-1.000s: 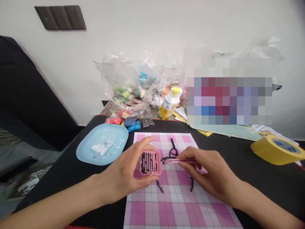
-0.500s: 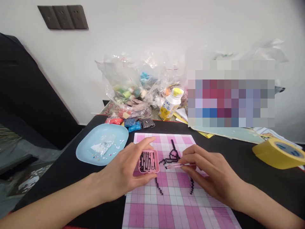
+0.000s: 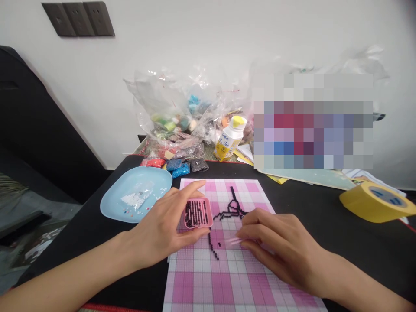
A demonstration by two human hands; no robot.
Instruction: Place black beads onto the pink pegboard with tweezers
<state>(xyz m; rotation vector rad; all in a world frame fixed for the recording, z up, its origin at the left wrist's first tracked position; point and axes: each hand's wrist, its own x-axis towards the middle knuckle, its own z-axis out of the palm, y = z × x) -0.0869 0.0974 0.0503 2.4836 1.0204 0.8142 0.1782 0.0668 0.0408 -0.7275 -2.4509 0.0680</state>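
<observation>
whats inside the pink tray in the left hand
Small black beads, many in rows, lie inside the pink tray held by the left hand. Pink floor shows between rows; whatever lies directly beneath the beads is covered.

Pink tweezers (image 3: 233, 241) — blurred, rear end hidden in the right hand (image 3: 276, 245) — and a pixelated background patch (image 3: 312, 123).

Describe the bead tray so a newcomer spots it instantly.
On the black table lies a pink-and-white checked board. Above its left side, the left hand holds a small pink tray. Unlike the larger blue plate to its left, it carries black beads, many in straight rows.
</observation>
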